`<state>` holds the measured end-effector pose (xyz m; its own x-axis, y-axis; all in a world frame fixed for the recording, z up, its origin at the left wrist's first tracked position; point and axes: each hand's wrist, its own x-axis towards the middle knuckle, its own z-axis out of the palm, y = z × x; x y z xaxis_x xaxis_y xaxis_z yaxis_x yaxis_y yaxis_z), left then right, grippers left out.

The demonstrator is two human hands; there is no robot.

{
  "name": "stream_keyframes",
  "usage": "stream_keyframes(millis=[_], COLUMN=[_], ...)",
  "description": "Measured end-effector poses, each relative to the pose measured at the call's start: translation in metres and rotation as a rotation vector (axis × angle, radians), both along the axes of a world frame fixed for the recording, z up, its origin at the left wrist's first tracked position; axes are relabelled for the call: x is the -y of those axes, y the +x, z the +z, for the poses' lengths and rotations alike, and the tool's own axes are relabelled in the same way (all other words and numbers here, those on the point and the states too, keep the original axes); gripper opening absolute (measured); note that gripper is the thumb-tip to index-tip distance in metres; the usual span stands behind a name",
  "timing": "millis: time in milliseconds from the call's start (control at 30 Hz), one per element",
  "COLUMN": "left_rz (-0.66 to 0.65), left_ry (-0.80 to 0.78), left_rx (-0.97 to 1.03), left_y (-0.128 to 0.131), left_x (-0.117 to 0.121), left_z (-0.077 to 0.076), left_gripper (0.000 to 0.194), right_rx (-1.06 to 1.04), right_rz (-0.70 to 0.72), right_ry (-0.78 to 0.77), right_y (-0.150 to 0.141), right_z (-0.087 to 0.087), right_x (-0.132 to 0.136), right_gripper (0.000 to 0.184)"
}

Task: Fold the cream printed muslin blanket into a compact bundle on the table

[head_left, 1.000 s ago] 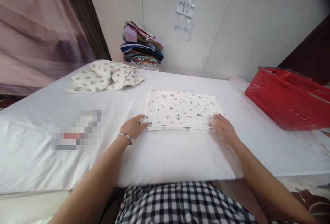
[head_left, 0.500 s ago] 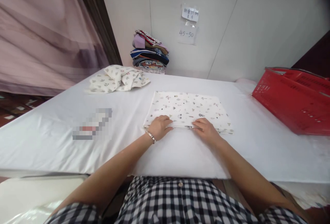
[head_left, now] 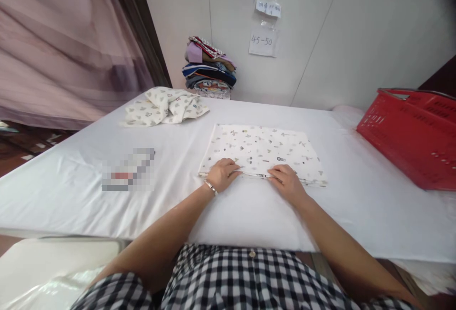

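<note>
A white cloth with small printed figures (head_left: 261,147) lies folded into a flat rectangle on the white-covered table (head_left: 249,219). My left hand (head_left: 223,175) pinches its near edge left of the middle, thumb below and fingers on top. On the same edge, right of the middle, my right hand (head_left: 285,180) grips the layers in the same way. Between the hands the edge bows slightly and the layers show. A bracelet (head_left: 211,187) circles my left wrist.
A crumpled printed cloth (head_left: 166,106) lies at the back left, a blurred-out item (head_left: 128,169) nearer me. Folded fabrics (head_left: 209,68) are stacked against the wall, below a paper marked 45-50 (head_left: 262,43). A red plastic basket (head_left: 409,143) stands on the right.
The view has shifted slightly. Both hands stay on the near edge of the folded cloth, with hardly any movement along it.
</note>
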<state>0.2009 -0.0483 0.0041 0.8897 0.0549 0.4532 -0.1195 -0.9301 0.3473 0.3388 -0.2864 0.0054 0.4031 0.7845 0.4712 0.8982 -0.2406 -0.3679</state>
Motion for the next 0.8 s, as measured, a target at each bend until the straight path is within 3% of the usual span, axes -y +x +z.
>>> stream_keyframes(millis=[233, 567, 800], left_rz=[-0.012, 0.046, 0.046], left_ry=[0.042, 0.256, 0.268], left_rx=[0.0, 0.011, 0.006], left_y=[-0.0022, -0.0061, -0.0088], left_x=[0.0011, 0.0067, 0.0085], left_z=[0.0018, 0.0045, 0.0051], left_gripper=[0.027, 0.026, 0.03], right_rx=[-0.014, 0.1, 0.1], right_rz=[-0.042, -0.041, -0.032], right_ry=[0.042, 0.0, -0.025], right_y=[-0.0007, -0.0042, -0.0064], right_z=[-0.0018, -0.0046, -0.0016], right_x=[-0.002, -0.0024, -0.0012], right_gripper=[0.023, 0.026, 0.026])
